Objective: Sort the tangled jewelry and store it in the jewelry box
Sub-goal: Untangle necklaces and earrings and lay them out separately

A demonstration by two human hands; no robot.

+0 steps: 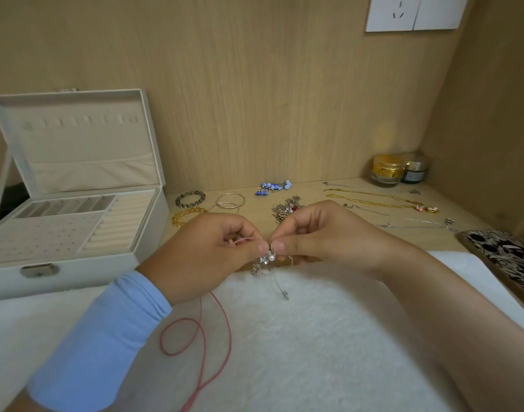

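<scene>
Now your left hand (213, 251) and right hand (320, 233) both pinch the small silver jewelry tangle with a white pearl (266, 260), thumb and forefinger clamped on its top. A thin red cord (199, 328) passes through your left fingers and loops below them on the white fluffy cloth (329, 346). The open cream jewelry box (61, 281) sits left of your left hand.

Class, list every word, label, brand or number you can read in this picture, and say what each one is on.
Nothing here can be read with certainty.
Gold jar: marks on its band, too blurred to read.
Dark jar: pale label, too small to read.
Phone case: black-and-white pattern, no legible words.
Wall socket: slots only, no writing.
</scene>
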